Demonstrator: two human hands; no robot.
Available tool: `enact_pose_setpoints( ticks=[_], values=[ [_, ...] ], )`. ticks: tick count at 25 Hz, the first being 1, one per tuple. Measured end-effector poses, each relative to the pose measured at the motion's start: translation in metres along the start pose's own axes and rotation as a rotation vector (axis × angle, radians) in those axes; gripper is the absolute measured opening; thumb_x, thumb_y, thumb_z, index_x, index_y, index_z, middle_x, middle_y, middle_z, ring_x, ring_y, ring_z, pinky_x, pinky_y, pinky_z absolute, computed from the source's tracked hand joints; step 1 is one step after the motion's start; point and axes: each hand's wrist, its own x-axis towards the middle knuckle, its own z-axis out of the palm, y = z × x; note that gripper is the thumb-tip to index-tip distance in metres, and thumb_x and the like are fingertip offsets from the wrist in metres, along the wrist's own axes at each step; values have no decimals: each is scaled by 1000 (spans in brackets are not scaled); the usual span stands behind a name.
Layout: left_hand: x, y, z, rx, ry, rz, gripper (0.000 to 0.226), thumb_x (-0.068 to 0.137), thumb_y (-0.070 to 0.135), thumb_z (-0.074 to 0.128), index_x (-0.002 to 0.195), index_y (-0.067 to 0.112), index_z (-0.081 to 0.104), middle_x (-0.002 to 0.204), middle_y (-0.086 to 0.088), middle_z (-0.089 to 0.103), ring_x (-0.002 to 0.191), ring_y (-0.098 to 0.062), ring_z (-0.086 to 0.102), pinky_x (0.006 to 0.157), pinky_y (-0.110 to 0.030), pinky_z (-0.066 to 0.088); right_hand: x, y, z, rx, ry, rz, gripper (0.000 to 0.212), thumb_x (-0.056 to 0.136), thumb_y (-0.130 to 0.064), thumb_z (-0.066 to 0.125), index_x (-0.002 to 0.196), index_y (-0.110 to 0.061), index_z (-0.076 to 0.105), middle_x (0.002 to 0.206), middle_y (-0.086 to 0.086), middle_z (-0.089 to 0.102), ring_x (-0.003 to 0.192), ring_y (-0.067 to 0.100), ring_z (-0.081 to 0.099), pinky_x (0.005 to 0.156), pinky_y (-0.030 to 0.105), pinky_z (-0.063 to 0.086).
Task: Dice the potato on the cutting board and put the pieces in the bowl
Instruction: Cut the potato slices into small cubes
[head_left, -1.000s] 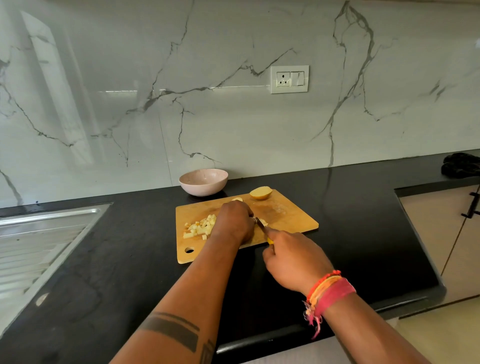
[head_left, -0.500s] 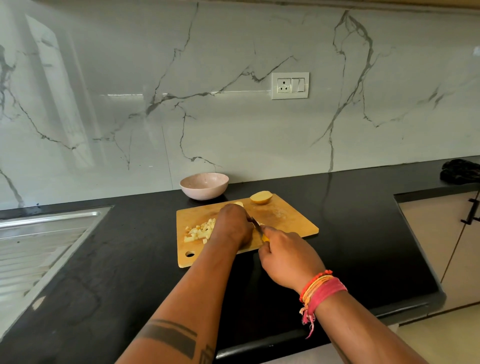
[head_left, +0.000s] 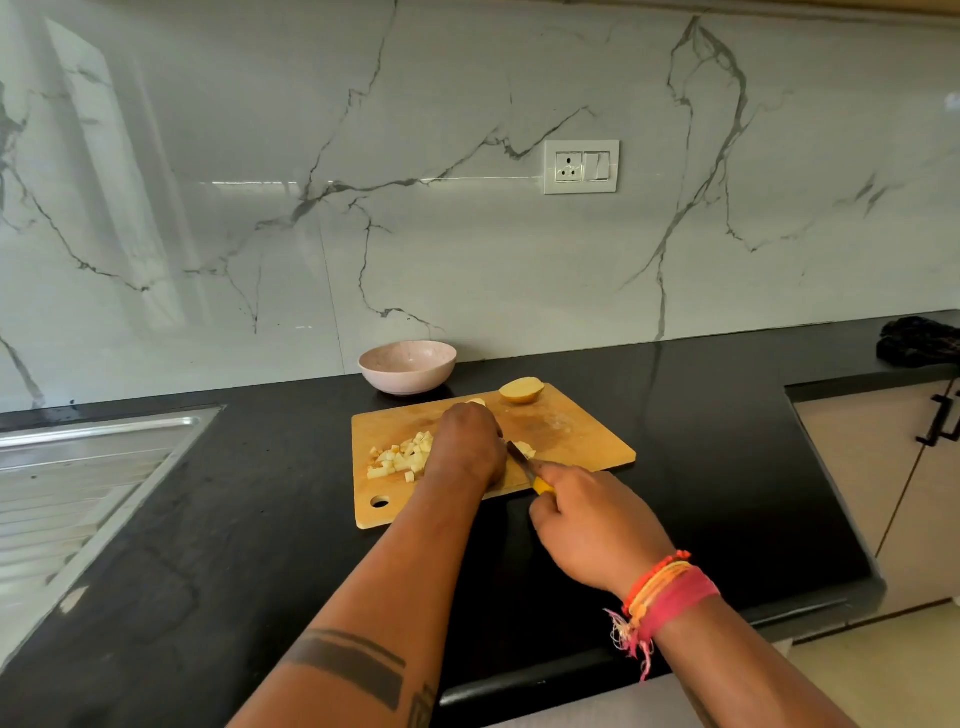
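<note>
No writing is showing anywhere. The right hand is gripping the knife; the left hand is curling over potato mid-cutting board. Diced pieces are lying left, the bowl sitting behind.

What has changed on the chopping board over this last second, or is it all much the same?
Very little. The right hand keeps its grip on the yellow-handled knife, which stays close beside the left hand, still pressed down on the potato piece being cut. No clear shift shows. Nothing was picked up or let go. The diced pile, the potato half, the cutting board and the bowl stayed put.
</note>
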Motion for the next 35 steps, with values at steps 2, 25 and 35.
enact_pose_setpoints(
  ticks=[2, 25, 35],
  values=[
    [-2, 2, -2, -8, 22, 23, 19, 98, 21, 63, 112, 16, 76, 117, -5, 69, 108, -20, 63, 95, -31, 54, -6, 2, -1, 59, 74, 17, 48, 102, -30, 45, 150, -34, 49, 71, -7, 61, 57, 8, 55, 48, 22, 34],
    [-3, -26, -22, -408, 261, -111, 31, 100, 4, 53, 120, 14, 75, 121, -4, 73, 111, -21, 65, 83, -19, 43, 63, -21, -3, 390, 42, 113, 44, 102, -29, 46, 145, -33, 57, 110, -6, 69, 88, 16, 68, 77, 36, 56],
    [55, -10, -5, -11, -59, -55, 44, 98, 28, 66, 140, 18, 57, 132, -8, 63, 120, -26, 60, 97, -37, 54, 102, 21, 1, 545, 102, 187, 41, 102, -25, 49, 140, -25, 64, 117, -2, 67, 95, 14, 64, 81, 28, 47]
  ],
)
